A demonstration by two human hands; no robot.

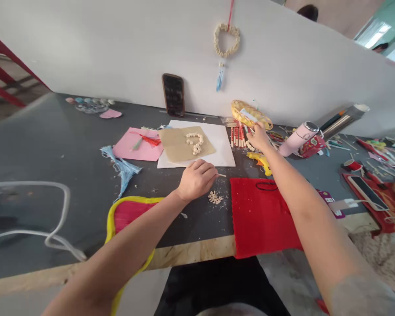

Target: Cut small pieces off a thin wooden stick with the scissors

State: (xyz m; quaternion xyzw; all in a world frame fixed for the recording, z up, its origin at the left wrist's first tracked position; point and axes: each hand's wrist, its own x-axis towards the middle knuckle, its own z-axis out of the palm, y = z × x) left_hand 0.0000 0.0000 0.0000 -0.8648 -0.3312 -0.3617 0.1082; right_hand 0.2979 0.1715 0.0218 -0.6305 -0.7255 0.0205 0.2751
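My left hand [197, 180] is closed around a thin pale wooden stick [221, 175], whose end pokes out to the right. Just below it lies a small pile of short wooden bits [215, 197]. My right hand [259, 137] reaches far forward, fingers pinched beside a yellow woven basket [250, 115] and red-wrapped chopsticks [238, 135]; what it grips, if anything, is hidden. Between the hands, a partial curved outline of pale bits [197, 144] rests on brown paper [174, 142] over a white board [228, 153]. A yellow glue gun [261, 162] lies under my right wrist.
A finished heart ring [216, 46] with a blue tassel hangs on the white partition. A phone [174, 94] leans there. Left are pink paper [127, 147], blue tassels [120, 166] and a white cable [66, 206]. Right are red felt [260, 219] and a pink bottle [298, 139].
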